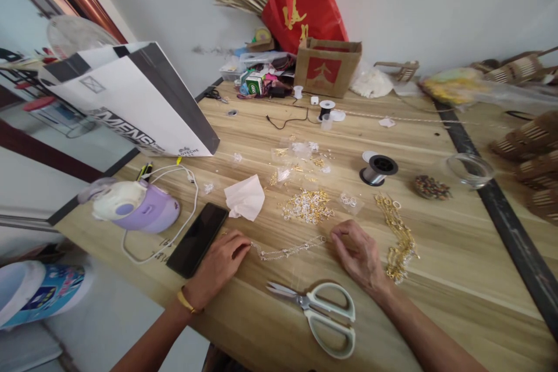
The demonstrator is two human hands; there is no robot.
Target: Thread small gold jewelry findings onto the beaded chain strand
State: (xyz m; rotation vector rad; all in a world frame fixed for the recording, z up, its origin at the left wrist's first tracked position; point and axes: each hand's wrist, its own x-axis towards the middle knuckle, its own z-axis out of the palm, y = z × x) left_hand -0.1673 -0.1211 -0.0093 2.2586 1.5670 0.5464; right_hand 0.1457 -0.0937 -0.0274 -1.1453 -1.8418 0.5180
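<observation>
A thin silver chain (285,253) with small links and charms lies slack on the wooden table between my two hands. My left hand (222,257) pinches its left end between thumb and fingers. At the other end, a small ring lies beside the curled fingertips of my right hand (360,251); whether they grip anything is too small to tell. Scissors (311,308) with pale handles lie partly spread in front of me. Beyond the chain is a heap of gold and silver jewelry findings (307,206). Several gold chains (396,238) lie right of my right hand.
A black phone (198,238) and a purple bottle (150,207) are at the left, near a white cable. A pink paper (245,197), a wire spool (378,170) and a bead pile (431,187) lie farther back. A large paper bag (143,99) stands at back left.
</observation>
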